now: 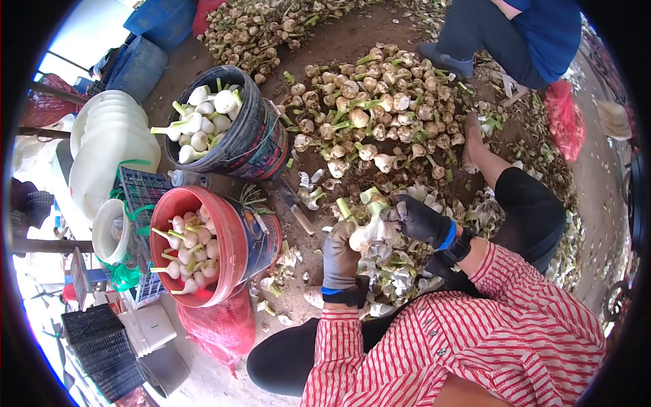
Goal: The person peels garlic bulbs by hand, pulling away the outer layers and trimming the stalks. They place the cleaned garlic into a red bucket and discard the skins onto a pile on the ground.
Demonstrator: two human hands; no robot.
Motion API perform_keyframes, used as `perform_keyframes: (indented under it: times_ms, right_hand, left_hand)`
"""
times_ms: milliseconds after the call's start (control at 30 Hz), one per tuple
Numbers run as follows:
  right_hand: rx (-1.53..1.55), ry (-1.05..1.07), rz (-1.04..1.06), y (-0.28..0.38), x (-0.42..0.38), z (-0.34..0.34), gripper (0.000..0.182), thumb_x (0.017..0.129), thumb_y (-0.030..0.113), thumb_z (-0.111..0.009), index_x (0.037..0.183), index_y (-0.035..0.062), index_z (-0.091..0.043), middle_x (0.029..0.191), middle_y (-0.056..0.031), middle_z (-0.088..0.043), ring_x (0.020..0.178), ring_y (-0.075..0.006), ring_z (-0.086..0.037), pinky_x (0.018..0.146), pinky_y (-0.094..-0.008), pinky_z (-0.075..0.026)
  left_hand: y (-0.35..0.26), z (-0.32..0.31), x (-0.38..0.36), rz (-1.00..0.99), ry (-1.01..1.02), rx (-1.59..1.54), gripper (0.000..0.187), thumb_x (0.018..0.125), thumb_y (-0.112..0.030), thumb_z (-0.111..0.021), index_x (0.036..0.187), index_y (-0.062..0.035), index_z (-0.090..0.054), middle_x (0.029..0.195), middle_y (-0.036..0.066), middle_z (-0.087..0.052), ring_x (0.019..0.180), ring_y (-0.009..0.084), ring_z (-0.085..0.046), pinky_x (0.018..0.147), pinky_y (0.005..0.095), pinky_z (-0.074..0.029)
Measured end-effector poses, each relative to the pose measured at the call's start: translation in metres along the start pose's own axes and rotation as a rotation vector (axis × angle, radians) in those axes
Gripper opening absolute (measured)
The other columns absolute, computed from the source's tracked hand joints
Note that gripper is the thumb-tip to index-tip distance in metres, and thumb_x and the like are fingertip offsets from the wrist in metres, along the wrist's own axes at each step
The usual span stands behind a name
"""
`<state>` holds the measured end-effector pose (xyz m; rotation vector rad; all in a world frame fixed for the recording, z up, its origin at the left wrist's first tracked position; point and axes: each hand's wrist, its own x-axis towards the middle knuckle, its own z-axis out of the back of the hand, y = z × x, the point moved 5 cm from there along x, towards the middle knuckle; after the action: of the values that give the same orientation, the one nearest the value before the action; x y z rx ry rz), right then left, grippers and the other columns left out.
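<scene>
Both my hands wear dark gloves and meet over a litter of peeled skins. My left hand (341,260) is closed round a garlic bulb (359,239), whose green stem points up and away from me. At the bulb's right side my right hand (419,220) has its fingers pinched on pale, papery garlic skin (378,227). Just beyond my hands lies a large pile of unpeeled garlic (380,102). White bulbs fill a dark bucket (270,146) and a red bucket (234,254) to the left.
A knife (298,211) lies beside the buckets. A red mesh bag (220,325), black crates (98,346) and a white bucket (150,327) stand at the left. Another person's leg (468,34) is at the upper right, near a pink bag (564,119).
</scene>
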<state>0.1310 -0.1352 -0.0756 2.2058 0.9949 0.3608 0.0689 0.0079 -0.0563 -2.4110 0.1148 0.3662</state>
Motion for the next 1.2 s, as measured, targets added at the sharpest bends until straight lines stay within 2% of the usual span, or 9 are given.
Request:
perform_keyframes:
  times_ms: [167, 433, 533, 600, 633, 733, 800, 1033, 1200]
  right_hand:
    - [-1.162, -0.040, 0.227, 0.029, -0.006, -0.055, 0.017, 0.079, 0.000, -0.055, 0.095, -0.0019, -0.060, 0.094, -0.0092, -0.061, 0.079, -0.0185, -0.058, 0.071, -0.0289, -0.045]
    - [0.280, -0.063, 0.234, 0.066, 0.018, -0.073, 0.027, 0.087, 0.024, -0.054, 0.108, 0.0066, -0.058, 0.103, -0.0104, -0.060, 0.090, -0.0147, -0.058, 0.076, -0.0316, -0.048]
    - [0.178, -0.089, 0.261, 0.083, 0.026, -0.029, 0.035, 0.087, 0.027, -0.053, 0.114, 0.0054, -0.055, 0.101, -0.0098, -0.062, 0.089, -0.0158, -0.059, 0.077, -0.0318, -0.048]
    - [-0.594, 0.115, -0.092, 0.035, 0.015, 0.037, 0.041, 0.085, 0.019, -0.048, 0.122, 0.0026, -0.047, 0.105, -0.0123, -0.060, 0.092, -0.0203, -0.060, 0.081, -0.0307, -0.047]
    - [-1.298, 0.030, -0.725, 0.028, 0.006, 0.014, 0.043, 0.082, 0.017, -0.050, 0.122, 0.0000, -0.045, 0.102, -0.0127, -0.060, 0.093, -0.0188, -0.059, 0.078, -0.0299, -0.047]
    - [-1.738, -0.087, 0.022, -0.016, -0.007, 0.027, 0.042, 0.080, 0.015, -0.051, 0.118, -0.0018, -0.047, 0.092, -0.0098, -0.062, 0.083, -0.0159, -0.060, 0.070, -0.0283, -0.047]
    - [-0.514, -0.106, -0.161, -0.055, 0.008, 0.031, 0.037, 0.080, 0.010, -0.054, 0.115, -0.0002, -0.049, 0.098, -0.0091, -0.060, 0.080, -0.0134, -0.058, 0.074, -0.0248, -0.046]
    - [0.256, 0.029, 0.013, 0.028, 0.025, -0.056, 0.034, 0.082, 0.038, -0.059, 0.098, 0.0084, -0.058, 0.095, -0.0061, -0.057, 0.068, -0.0133, -0.055, 0.059, -0.0273, -0.045]
    - [-1.200, -0.070, -0.502, -0.010, -0.001, 0.064, 0.035, 0.077, 0.033, -0.060, 0.104, 0.0107, -0.060, 0.084, -0.0097, -0.062, 0.079, -0.0169, -0.059, 0.069, -0.0306, -0.046]
  left_hand:
    - [0.002, 0.003, 0.005, -0.048, 0.041, -0.494, 0.021, 0.088, -0.025, -0.051, 0.098, -0.0074, -0.053, 0.086, 0.003, -0.057, 0.085, 0.0154, -0.056, 0.081, 0.0350, -0.044]
    - [0.007, 0.059, 0.017, -0.071, -0.184, -0.630, 0.026, 0.089, -0.030, -0.050, 0.103, -0.0086, -0.055, 0.090, 0.004, -0.061, 0.082, 0.0193, -0.059, 0.070, 0.0357, -0.049]
    - [0.008, 0.057, 0.012, -0.109, -0.224, -0.551, 0.027, 0.088, -0.026, -0.053, 0.108, -0.0073, -0.054, 0.103, 0.007, -0.060, 0.089, 0.0194, -0.058, 0.075, 0.0326, -0.050]
    - [0.005, 0.055, 0.010, -0.145, -0.316, -0.438, 0.031, 0.089, -0.027, -0.053, 0.111, -0.0059, -0.053, 0.107, 0.008, -0.059, 0.095, 0.0201, -0.057, 0.079, 0.0328, -0.049]
    - [0.005, 0.054, 0.012, -0.147, -0.317, -0.443, 0.031, 0.089, -0.027, -0.053, 0.111, -0.0059, -0.053, 0.107, 0.008, -0.059, 0.095, 0.0201, -0.057, 0.079, 0.0328, -0.049]
    - [0.005, 0.047, 0.009, -0.157, -0.446, -0.319, 0.033, 0.091, -0.028, -0.050, 0.112, -0.0035, -0.051, 0.107, 0.009, -0.058, 0.095, 0.0175, -0.055, 0.079, 0.0323, -0.047]
    - [0.016, 0.054, 0.010, -0.166, -0.400, -0.161, 0.033, 0.091, -0.028, -0.049, 0.113, -0.0031, -0.051, 0.107, 0.009, -0.058, 0.094, 0.0164, -0.055, 0.078, 0.0316, -0.047]
    - [0.020, 0.066, 0.015, -0.096, -0.311, -0.497, 0.028, 0.092, -0.023, -0.048, 0.110, -0.0026, -0.051, 0.108, 0.013, -0.058, 0.098, 0.0214, -0.057, 0.086, 0.0312, -0.048]
    - [0.001, 0.022, 0.011, 0.011, 0.063, -0.463, 0.045, 0.082, -0.026, -0.062, 0.120, -0.0090, -0.046, 0.115, 0.013, -0.055, 0.110, 0.0251, -0.051, 0.090, 0.0356, -0.045]
